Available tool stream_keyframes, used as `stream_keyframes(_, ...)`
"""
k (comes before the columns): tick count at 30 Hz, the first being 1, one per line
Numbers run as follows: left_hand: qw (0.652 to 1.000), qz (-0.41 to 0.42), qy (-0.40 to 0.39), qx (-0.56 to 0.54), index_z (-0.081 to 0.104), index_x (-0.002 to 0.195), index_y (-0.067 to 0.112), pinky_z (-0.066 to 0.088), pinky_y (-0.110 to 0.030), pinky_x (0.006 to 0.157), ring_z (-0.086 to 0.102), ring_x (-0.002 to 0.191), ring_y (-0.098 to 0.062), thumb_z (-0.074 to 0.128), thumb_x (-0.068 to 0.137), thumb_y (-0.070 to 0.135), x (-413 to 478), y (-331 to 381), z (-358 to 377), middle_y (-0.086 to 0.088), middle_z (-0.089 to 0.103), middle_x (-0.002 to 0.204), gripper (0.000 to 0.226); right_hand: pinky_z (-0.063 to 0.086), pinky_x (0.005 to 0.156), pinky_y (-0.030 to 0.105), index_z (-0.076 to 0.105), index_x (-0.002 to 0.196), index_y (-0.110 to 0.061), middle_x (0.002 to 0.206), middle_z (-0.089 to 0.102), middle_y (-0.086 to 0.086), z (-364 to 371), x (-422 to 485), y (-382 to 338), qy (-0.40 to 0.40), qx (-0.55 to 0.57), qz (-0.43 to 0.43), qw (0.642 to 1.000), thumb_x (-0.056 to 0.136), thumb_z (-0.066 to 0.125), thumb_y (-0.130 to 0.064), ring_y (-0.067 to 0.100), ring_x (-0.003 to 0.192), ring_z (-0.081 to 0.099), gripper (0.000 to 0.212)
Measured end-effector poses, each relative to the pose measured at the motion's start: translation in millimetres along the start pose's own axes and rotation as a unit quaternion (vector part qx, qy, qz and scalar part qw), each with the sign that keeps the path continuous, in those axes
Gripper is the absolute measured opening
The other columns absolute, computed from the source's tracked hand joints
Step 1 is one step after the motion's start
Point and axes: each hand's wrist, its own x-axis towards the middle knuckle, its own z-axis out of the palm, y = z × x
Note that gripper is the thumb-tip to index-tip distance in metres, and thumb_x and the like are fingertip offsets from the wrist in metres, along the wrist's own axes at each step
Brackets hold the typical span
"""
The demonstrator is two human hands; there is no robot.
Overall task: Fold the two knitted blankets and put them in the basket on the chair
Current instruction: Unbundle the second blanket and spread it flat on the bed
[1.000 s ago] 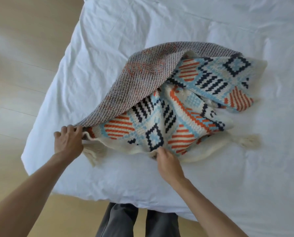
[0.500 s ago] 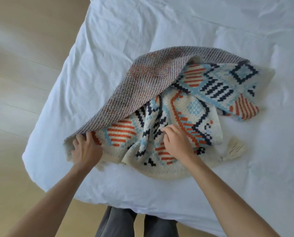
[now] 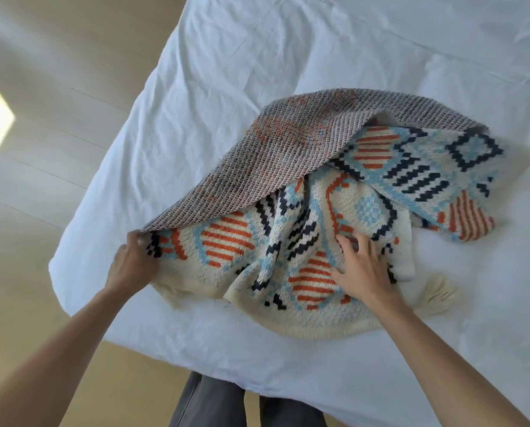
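Observation:
A cream knitted blanket [image 3: 304, 229] with orange, light-blue and navy patterns lies bunched on the white bed [image 3: 257, 72]. Its grey-speckled underside [image 3: 288, 149] is folded back over the far left part. A cream tassel [image 3: 439, 292] sticks out at the near right. My left hand [image 3: 132, 261] grips the blanket's left corner at the fold. My right hand [image 3: 361, 268] lies on the patterned middle with its fingers spread. No second blanket, basket or chair is in view.
The bed's near corner [image 3: 72, 291] sits just left of my left hand, with pale wooden floor [image 3: 26, 211] beyond it. My legs in grey trousers [image 3: 226, 405] stand at the near edge. White sheet stretches far and right of the blanket.
My right hand moved from the blanket's near edge up onto its middle and spread out. My left hand shifted right along with the corner, bunching the fabric.

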Motion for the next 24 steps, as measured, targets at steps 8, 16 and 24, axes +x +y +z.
stream_keyframes(8, 0.989, -0.065, 0.123, 0.055, 0.040, 0.118, 0.009, 0.043, -0.049, 0.072, 0.056, 0.094, -0.048, 0.056, 0.080, 0.003, 32.2, 17.5, -35.3, -0.025, 0.044, 0.108, 0.041, 0.046, 0.092, 0.034, 0.048, 0.123, -0.010, 0.110, 0.064, 0.006, 13.6, -13.1, -5.7, -0.027, -0.069, 0.001, 0.997, 0.090, 0.058, -0.020, 0.021, 0.098, 0.061, 0.037)
stream_keyframes(16, 0.997, 0.049, 0.043, 0.045, 0.033, 0.128, 0.020, 0.049, -0.038, 0.062, 0.050, 0.095, -0.032, 0.043, 0.092, 0.044, 16.0, 55.2, 6.3, -0.017, 0.043, 0.118, 0.045, 0.051, 0.078, 0.036, 0.057, 0.114, -0.005, 0.104, 0.058, 0.014, -30.3, 30.5, -29.2, 0.160, 0.072, -0.079, 0.981, 0.081, 0.060, -0.002, 0.024, 0.088, 0.057, 0.033)
stream_keyframes(24, 0.995, -0.003, 0.082, -0.055, 0.007, 0.138, 0.035, 0.056, -0.047, 0.059, 0.055, 0.074, -0.037, 0.064, 0.081, 0.037, 28.7, 69.9, 5.7, -0.018, 0.031, 0.129, 0.080, 0.052, 0.074, 0.035, 0.021, 0.147, -0.030, 0.156, 0.007, 0.012, -105.7, 118.2, -49.6, 0.182, -0.001, -0.154, 0.971, 0.079, 0.059, 0.004, 0.027, 0.102, 0.052, 0.085)
